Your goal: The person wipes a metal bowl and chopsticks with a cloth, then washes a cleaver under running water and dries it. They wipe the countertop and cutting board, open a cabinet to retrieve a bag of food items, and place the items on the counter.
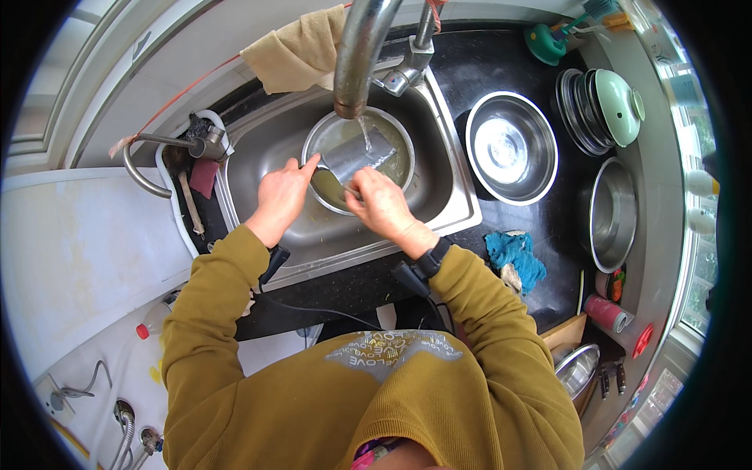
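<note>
A flat metal blade, like a cleaver [356, 154], lies across a steel bowl [395, 129] in the sink [439, 188]. Water runs from the tap [356, 59] onto it. My left hand [282, 196] pinches the blade's near left corner with its fingertips. My right hand [380, 204] is closed around the handle end at the bowl's near rim. The bowl holds yellowish water.
A steel bowl [511, 147] sits on the black counter right of the sink, with stacked plates and a green lid [615, 98] beyond, a pot [615, 213], and a blue cloth [517, 258]. A beige towel [301, 51] hangs behind the sink. A second small tap [168, 145] stands at the left.
</note>
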A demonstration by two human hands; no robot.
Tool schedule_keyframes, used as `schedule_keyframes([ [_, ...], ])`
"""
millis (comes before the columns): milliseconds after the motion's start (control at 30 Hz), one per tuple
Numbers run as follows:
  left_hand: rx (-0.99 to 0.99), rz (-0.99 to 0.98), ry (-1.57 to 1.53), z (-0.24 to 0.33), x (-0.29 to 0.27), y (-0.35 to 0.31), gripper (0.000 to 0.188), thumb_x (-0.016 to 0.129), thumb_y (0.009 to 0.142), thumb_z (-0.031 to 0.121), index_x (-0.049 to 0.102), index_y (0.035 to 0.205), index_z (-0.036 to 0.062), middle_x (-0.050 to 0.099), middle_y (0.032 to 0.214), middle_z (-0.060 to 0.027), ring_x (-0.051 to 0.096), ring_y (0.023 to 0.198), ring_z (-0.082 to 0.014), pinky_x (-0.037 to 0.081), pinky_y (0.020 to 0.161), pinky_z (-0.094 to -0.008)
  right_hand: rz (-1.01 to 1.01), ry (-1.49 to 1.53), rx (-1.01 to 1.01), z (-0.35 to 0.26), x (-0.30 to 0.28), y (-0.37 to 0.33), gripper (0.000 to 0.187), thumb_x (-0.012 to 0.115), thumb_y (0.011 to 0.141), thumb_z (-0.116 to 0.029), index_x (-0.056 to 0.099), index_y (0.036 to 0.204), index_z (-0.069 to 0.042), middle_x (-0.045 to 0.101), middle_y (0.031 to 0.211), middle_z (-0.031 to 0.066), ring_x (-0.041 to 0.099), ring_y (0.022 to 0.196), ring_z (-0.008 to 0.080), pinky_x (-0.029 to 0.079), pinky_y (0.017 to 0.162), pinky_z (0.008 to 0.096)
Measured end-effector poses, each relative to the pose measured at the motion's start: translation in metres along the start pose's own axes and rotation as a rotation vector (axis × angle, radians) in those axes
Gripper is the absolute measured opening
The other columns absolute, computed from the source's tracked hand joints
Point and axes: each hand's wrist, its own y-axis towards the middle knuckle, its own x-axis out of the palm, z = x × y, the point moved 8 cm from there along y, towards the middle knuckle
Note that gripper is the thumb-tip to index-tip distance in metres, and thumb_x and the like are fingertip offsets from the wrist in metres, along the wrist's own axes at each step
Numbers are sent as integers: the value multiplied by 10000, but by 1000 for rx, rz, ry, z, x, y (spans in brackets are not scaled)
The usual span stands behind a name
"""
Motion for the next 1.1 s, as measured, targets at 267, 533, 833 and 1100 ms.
schedule_keyframes([
  [267, -103, -23, 16, -4, 0, 10, 555, 589, 869, 63, 553, 1403, 212, 636, 895, -123, 701, 721, -296, 559, 630, -405, -45, -60, 0, 19, 12, -33, 181, 710, 859, -142, 546, 878, -70, 610, 854, 112, 644, 811, 352, 524, 698, 447],
  [533, -213, -74, -722, -15, 60, 0, 604, 635, 854, 121, 500, 1442, 154, 690, 964, -111, 680, 760, -252, 529, 677, -418, -68, 165, 432, 109, 19, -51, 212, 712, 901, -201, 691, 970, -1, 714, 912, 174, 709, 864, 313, 556, 773, 392],
  [833, -597, -638, -1664, 30, 64, -30, 382, 583, 936, 114, 515, 1311, 87, 512, 708, 39, 410, 494, -38, 277, 423, -213, 46, 215, 619, 148, 12, -49, 265, 658, 919, -275, 665, 930, -10, 714, 887, 188, 694, 870, 357, 537, 815, 426],
  [1100, -582, -704, -1823, 61, 45, -15, 124, 576, 948, 122, 528, 1061, 105, 530, 727, 14, 434, 518, -45, 305, 423, -216, 88, 144, 681, 156, -1, -58, 291, 645, 917, -296, 660, 905, -6, 702, 864, 205, 686, 871, 380, 535, 807, 441],
])
